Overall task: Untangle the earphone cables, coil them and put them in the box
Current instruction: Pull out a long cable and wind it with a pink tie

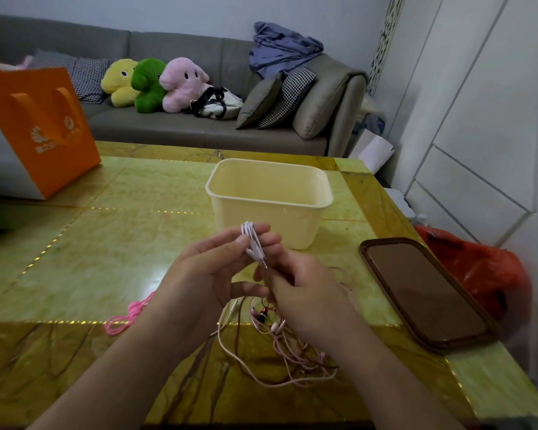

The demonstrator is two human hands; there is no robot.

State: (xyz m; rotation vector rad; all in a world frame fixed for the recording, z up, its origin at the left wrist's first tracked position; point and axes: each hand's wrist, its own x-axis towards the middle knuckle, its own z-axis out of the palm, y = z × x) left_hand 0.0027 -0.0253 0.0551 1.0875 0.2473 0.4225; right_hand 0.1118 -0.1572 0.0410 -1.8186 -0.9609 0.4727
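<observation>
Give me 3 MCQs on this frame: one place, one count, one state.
1. Where does the bright pink cable lie?
A. in the box
B. on the table, left of the left hand
C. on the tray

2. How many plush toys sit on the sofa?
A. two
B. three
C. five

3. The cream box is:
A. open, no cable visible inside
B. lidded
C. tipped over

Answers:
1 B, it rests on the table beside the left hand.
2 B, yellow, green, pink.
3 A, it stands upright, its visible inside bare.

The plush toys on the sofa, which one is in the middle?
The green plush toy. It sits between the yellow plush toy and the pink plush toy.
</observation>
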